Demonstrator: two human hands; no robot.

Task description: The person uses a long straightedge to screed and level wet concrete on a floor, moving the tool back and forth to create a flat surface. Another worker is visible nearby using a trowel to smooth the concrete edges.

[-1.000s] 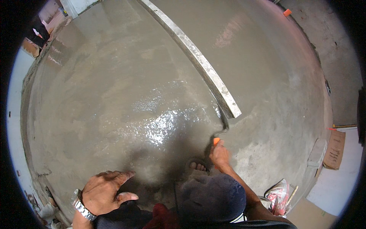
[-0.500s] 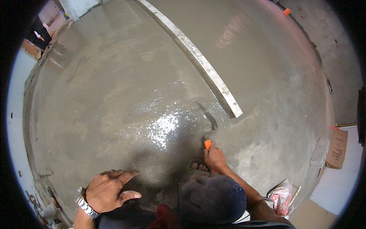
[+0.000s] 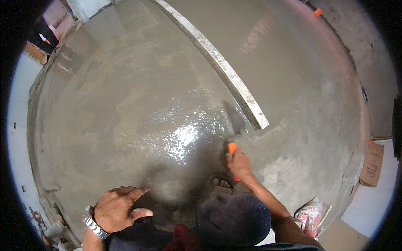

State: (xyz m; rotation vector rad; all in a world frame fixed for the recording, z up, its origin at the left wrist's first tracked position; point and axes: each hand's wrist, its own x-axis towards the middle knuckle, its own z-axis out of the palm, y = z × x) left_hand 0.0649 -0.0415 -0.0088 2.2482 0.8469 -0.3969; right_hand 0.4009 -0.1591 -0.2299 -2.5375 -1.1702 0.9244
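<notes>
My right hand is closed round the orange handle of a trowel, low over a wet grey cement floor. The trowel's blade hardly stands out from the wet surface; a dark streak lies just beyond the handle. Just past it is the near end of a long, straight metal bar, lying on the cement. My left hand, with a metal watch at the wrist, is by my left knee, holding nothing, thumb and fingers apart. My bare toes show beside my right forearm.
Along the right edge are a brown cardboard piece and a red-and-white bag. An orange object lies at the far right. At the far left, a person's dark-clothed legs stand past the cement's edge. A white wall runs down the left.
My right hand has pushed the trowel a little forward and to the right, toward the bar's near end. My left hand has hardly moved.
</notes>
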